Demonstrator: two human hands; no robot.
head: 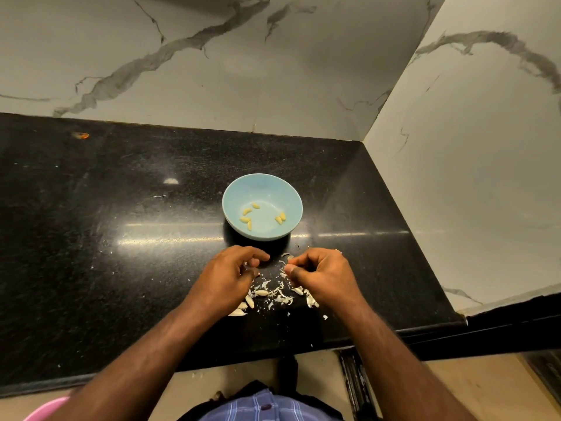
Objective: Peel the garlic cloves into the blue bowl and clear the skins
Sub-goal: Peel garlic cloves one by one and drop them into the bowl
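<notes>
**Garlic peeling station: current state**

The blue bowl (pixel 262 207) stands upright on the black bench (pixel 121 238), near the back corner where two marble-patterned walls (pixel 273 71) meet. Six peeled cloves (pixel 249 224) lie on the bowl floor: four in a loose group to the left, two touching each other to the right.

Just in front of the bowl, both hands work above a scatter of garlic skins (pixel 280 294). Several unpeeled cloves (pixel 260 292) lie among the skins, between and under the wrists.

The left hand (pixel 233 276) is curled, fingertips drawn toward the thumb; whether it pinches a clove cannot be told. The right hand (pixel 318 275) is curled likewise, thumb against forefinger, pinching a small pale scrap, either skin or clove; which one cannot be told. The two hands are near each other but apart.

Small skin fragments lie toward the front edge of the bench. A pink rim (pixel 45 410) shows at the lower left, below bench level.
</notes>
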